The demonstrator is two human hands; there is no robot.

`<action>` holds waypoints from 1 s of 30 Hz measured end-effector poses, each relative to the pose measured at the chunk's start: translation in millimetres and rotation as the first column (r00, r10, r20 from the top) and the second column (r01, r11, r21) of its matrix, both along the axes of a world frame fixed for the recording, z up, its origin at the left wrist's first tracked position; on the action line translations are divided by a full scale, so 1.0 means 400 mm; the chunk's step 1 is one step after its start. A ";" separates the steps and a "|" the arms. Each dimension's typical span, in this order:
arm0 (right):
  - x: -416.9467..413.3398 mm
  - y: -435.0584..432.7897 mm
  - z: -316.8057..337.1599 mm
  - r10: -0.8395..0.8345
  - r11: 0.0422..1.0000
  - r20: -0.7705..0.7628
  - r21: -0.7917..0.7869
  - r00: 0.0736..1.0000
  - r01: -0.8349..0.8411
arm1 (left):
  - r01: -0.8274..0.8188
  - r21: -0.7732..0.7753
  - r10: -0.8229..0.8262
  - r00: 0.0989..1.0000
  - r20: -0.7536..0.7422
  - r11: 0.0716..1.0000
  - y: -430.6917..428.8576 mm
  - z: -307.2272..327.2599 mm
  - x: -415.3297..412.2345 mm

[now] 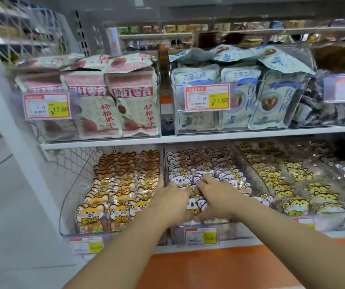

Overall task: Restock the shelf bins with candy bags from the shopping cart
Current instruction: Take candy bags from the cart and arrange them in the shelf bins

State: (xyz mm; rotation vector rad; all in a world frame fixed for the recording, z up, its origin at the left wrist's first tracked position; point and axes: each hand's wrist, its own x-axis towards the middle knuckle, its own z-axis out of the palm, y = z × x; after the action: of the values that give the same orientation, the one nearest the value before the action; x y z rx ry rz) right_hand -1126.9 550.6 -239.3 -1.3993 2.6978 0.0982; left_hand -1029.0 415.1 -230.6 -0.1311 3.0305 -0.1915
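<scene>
Orange shelf base nearest. Both my hands are in the middle clear bin, on the koala candy bags. Left hand has straight fingers, pressing. Right hand is blurred, so I can't tell its grip. Fox bags to the left, tiger bags to the right. The white shelf above carries dried-fruit packs.

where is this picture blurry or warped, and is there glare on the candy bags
Head view: motion blur smears the left hand and right hand over the koala bags; wide-angle distortion bows the shelf edge; glare spots glint on the fox bags; the top and far right are soft, while the 17.80 price tag reads clearly.
</scene>
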 end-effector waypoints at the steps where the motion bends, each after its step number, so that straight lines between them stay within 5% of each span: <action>1: -0.004 -0.004 0.004 0.022 0.999 -0.014 0.039 1.000 -0.021 | -0.026 -0.017 0.027 0.999 0.021 1.000 0.007 0.006 0.000; 8: -0.017 -0.031 -0.014 0.134 0.984 -0.091 0.131 0.987 -0.121 | -0.177 -0.128 0.201 0.958 0.206 0.976 0.045 0.026 -0.019; 22: 0.020 0.037 -0.065 0.205 0.943 -0.341 -0.182 0.918 -0.278 | -0.109 -0.228 0.058 0.974 -0.221 0.967 0.048 -0.080 0.080; 27: 0.007 -0.010 -0.037 0.232 0.973 -0.136 0.039 0.963 -0.229 | -0.137 -0.132 0.128 0.989 -0.075 0.982 0.029 -0.056 0.073; 30: -0.022 -0.008 0.024 0.252 0.963 0.209 0.046 0.945 -0.267 | -0.118 -0.010 0.117 0.989 -0.089 0.993 0.037 -0.030 0.080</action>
State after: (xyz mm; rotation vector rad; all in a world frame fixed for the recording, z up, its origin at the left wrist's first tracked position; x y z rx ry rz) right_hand -1135.8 547.6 -229.5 -1.6388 2.3143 0.0699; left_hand -997.2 429.9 -242.4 -0.3274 3.0966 -0.2044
